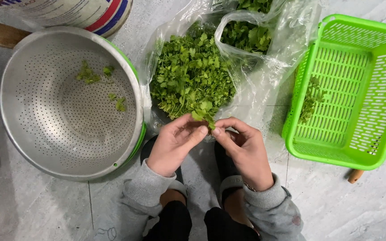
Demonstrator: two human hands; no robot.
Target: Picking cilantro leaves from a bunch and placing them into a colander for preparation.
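- Knees and grey sleeves (148, 187) at frame bottom; I'm squatting over the floor, so everything sits within arm's reach.
- Left hand (173, 145) and right hand (244, 149) are together, fingertips pinched on one sprig (204, 117), held just over the near edge of the herb pile (190, 76).
- Pile lies in an opened plastic bag (264, 67), straight ahead.
- Steel colander (32, 134) to the left holds a few leaf bits; green basket (380, 89) to the right holds a small bunch: looks like two separate sorting spots.
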